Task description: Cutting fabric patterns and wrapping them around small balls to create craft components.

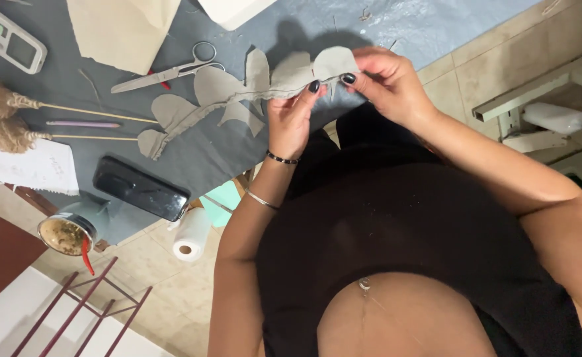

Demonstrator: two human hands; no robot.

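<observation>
The left hand (292, 114) and right hand (385, 80) both pinch the near end of a grey fabric leaf garland (238, 92), fingertips closed on it just above the counter (205, 155) edge. The rest of it trails across the grey counter. Scissors (172, 69) lie beside it, a black phone (140, 188) nearer the edge.

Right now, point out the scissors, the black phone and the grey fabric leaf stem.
scissors (172, 71), head view, on the blades near the pivot.
black phone (140, 188), head view, middle of its screen.
grey fabric leaf stem (215, 86), head view, on a middle leaf.
</observation>
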